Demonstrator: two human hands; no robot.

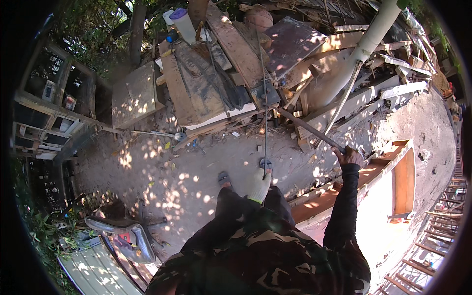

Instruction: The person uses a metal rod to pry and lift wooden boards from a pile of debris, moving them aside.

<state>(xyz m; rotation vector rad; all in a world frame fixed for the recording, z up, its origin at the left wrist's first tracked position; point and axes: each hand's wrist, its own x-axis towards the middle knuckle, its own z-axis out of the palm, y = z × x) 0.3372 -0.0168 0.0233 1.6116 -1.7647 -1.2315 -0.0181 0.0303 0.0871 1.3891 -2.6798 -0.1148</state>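
Left fingers (266, 175) grip the rod (266, 135), right fingers (339, 152) grip the handle (309, 128); best hold the rod steady, feet (224, 177) well clear.

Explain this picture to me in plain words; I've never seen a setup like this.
There is no machine here, just a person using two hands. The single picture comes from a wide fisheye camera worn on the head and looking down, so straight edges bend near the rim. The left hand, in a pale glove, holds a thin rod. The bare right hand grips a long stick that reaches toward a dark block. On the ground ahead, wooden boards lie in a messy pile, with a dark looped hose or cord among them.
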